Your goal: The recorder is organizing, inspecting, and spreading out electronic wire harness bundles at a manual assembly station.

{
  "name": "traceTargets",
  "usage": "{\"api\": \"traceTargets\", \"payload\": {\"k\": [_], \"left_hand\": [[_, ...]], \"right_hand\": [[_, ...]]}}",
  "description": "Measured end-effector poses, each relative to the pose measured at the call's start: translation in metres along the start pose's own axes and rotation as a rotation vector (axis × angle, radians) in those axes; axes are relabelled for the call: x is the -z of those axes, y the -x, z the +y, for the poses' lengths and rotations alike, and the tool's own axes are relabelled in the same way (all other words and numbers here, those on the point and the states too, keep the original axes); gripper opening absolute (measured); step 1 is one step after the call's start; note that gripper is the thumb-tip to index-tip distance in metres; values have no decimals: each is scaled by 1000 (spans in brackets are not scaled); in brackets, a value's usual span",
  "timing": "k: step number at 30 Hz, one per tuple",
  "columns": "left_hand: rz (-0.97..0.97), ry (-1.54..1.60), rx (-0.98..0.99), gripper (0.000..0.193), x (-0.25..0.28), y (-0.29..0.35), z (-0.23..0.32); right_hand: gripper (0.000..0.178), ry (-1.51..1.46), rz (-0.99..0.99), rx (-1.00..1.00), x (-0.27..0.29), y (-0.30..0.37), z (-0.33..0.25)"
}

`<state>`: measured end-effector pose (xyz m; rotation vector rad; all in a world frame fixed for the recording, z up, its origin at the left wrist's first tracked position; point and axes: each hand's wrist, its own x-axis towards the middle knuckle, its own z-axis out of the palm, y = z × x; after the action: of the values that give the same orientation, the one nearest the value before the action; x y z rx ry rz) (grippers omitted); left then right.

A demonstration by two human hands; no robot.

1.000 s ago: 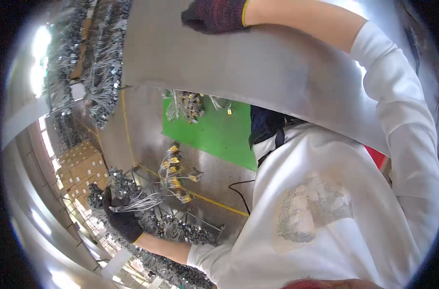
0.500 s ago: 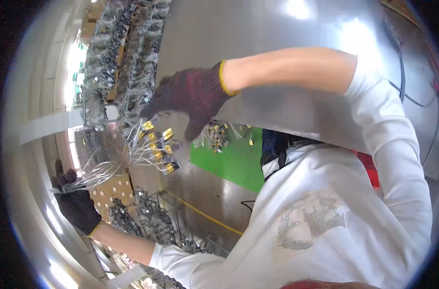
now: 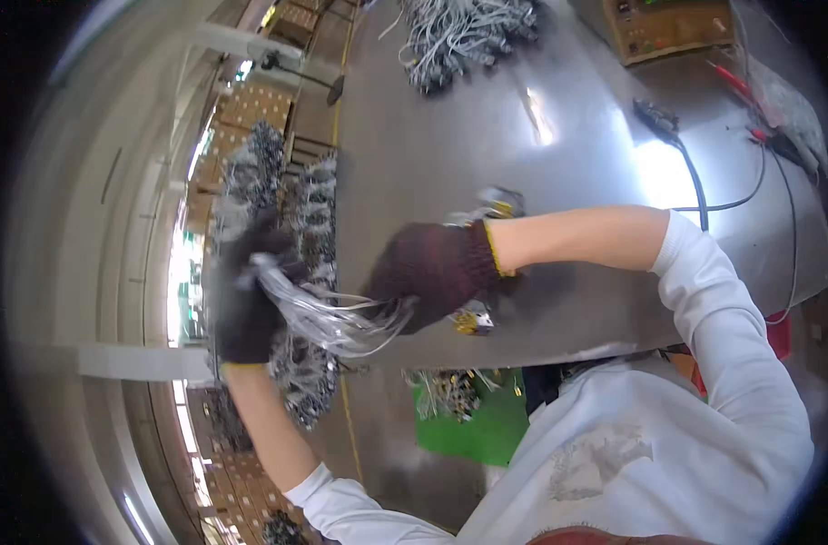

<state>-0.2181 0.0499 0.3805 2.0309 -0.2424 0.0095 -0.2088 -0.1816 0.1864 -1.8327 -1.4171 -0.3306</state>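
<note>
A bundle of thin white cables stretches between my two hands, over the left edge of the metal table. My left hand, in a dark knit glove and smeared by motion, grips one end of it. Around the other part of the bundle my right hand, in a dark maroon glove with a yellow cuff edge, is closed. Yellow-and-silver connectors stick out below the right hand, and more show beyond its wrist. The right fingers are partly hidden among the cables.
A pile of grey cables lies at the table's far side. At the right are a wooden board, a black cable with a connector and red-tipped leads. More connector cables hang beside a green surface. Racks of cables stand left.
My right hand has come down and closed on the bundle, near the connectors. My left hand has moved up and right with its end. The view has shifted, showing more of the table.
</note>
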Motion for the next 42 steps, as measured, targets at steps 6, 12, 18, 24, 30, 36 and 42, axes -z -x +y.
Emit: {"api": "traceTargets", "payload": {"k": [6, 12, 18, 24, 30, 36, 42], "left_hand": [[-95, 498, 289, 51, -128, -21, -4], [-476, 454, 124, 52, -130, -12, 23], [-327, 336, -170, 50, -102, -4, -50], [-374, 94, -95, 50, -130, -2, -168], [-301, 133, -119, 50, -150, -9, -227], [-34, 208, 19, 49, -149, -30, -251], [-59, 348, 17, 43, -149, -9, -267]], "right_hand": [[48, -5, 69, 15, -2, 33, 32], [19, 508, 78, 78, 25, 46, 44], [12, 954, 155, 65, 55, 47, 83], [11, 1027, 152, -78, 9, 74, 113], [8, 1017, -13, -340, -44, 89, 130], [11, 916, -84, -197, -48, 77, 121], [12, 878, -129, -348, -62, 68, 127]]}}
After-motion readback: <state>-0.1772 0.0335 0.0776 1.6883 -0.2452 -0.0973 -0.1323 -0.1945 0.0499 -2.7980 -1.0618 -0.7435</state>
